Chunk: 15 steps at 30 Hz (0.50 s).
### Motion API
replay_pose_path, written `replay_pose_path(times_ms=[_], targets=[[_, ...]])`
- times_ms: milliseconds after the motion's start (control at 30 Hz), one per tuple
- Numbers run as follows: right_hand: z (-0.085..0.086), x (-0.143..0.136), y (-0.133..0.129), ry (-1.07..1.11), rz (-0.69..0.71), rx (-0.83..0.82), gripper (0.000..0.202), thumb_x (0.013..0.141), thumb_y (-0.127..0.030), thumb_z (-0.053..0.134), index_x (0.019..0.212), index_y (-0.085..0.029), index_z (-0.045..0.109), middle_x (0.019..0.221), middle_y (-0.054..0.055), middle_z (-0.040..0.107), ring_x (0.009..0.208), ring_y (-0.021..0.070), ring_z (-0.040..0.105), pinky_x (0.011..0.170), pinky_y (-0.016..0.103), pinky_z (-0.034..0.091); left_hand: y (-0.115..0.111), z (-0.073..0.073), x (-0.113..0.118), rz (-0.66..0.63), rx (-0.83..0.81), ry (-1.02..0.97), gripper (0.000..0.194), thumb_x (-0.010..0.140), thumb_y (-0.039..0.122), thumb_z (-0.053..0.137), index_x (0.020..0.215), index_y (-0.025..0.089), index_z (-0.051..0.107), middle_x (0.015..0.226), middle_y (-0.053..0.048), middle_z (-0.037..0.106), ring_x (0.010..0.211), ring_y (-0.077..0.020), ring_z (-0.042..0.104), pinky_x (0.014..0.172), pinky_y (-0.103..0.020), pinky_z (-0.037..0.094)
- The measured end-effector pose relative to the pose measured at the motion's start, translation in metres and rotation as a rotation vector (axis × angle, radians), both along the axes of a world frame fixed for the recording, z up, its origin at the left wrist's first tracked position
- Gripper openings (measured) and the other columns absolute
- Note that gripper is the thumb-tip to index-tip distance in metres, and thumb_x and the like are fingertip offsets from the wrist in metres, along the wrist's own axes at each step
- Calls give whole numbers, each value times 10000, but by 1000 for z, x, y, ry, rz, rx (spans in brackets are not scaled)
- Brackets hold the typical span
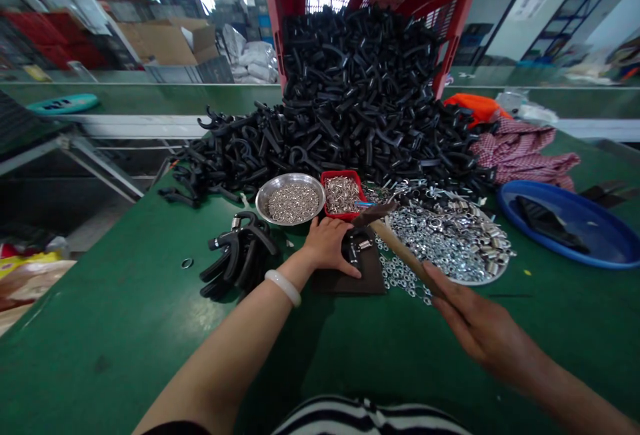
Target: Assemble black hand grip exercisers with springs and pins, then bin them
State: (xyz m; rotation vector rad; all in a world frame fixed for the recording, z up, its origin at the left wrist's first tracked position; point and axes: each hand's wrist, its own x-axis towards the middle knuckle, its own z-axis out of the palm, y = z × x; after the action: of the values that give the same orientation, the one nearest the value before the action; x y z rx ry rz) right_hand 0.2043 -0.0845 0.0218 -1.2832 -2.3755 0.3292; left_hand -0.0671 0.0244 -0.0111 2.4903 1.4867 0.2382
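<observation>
A wooden-handled hammer (407, 258) is in my right hand (473, 315), its dark head raised near the small red basket of pins (343, 195). My left hand (327, 248) rests over a black part with a metal spring (364, 245) on a dark square pad (373, 271), its fingers bent round the part. Just behind that hand is a metal bowl of small fittings (293, 201). To the right lies a round tray heaped with nuts and metal pieces (450, 238). Several black curved parts (240, 255) are grouped left of my wrist.
A large pile of black parts (345, 128) spills from a tilted red crate (274, 15) across the back of the green table (125, 328). At the right are a blue tray (607, 238) and a checked cloth (530, 151). One metal ring (187, 263) lies at the left.
</observation>
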Motion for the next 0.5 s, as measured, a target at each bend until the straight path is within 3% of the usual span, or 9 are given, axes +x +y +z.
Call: replay_pose_path(times_ms=[100, 200, 300, 400, 500], targets=[[2, -3, 11, -22, 74, -160, 510, 863, -242, 378, 1361, -323, 298, 1215, 10, 551, 1020, 203, 578, 842, 370, 502, 0, 0, -1, -8, 12, -23, 1002, 386, 741, 618, 1213, 205, 439, 1236, -96, 475, 1142, -324, 380, 1018, -540, 153], [6, 1, 9, 92, -23, -295, 483, 859, -315, 403, 1340, -306, 354, 1050, 40, 644, 787, 189, 645, 691, 336, 547, 1, 1, -2, -24, 11, -36, 998, 393, 743, 612, 1218, 207, 440, 1230, -92, 485, 1146, -327, 380, 1021, -548, 145], [10, 6, -6, 365, -272, -418, 556, 838, -415, 434, 1362, -286, 300, 782, 41, 656, 438, 138, 539, 428, 287, 506, -1, 2, -2, -23, -5, -28, 1043, 393, 767, 590, 1262, 219, 407, 1270, -88, 462, 1170, -332, 357, 1025, -564, 119], [12, 15, -25, 671, -622, -444, 646, 786, -502, 479, 1364, -316, 259, 748, 73, 623, 418, 163, 518, 391, 312, 482, -9, 1, -1, -5, -2, -5, 1059, 441, 777, 562, 1310, 208, 355, 1326, -94, 415, 1207, -326, 320, 1042, -547, 97], [0, 43, -38, 800, -1052, -385, 671, 745, -578, 479, 1344, -359, 271, 751, 117, 596, 444, 195, 550, 379, 330, 456, -24, 0, 2, 46, 88, 12, 930, 541, 751, 534, 1278, 197, 409, 1366, -95, 361, 1216, -312, 307, 1039, -471, 182]])
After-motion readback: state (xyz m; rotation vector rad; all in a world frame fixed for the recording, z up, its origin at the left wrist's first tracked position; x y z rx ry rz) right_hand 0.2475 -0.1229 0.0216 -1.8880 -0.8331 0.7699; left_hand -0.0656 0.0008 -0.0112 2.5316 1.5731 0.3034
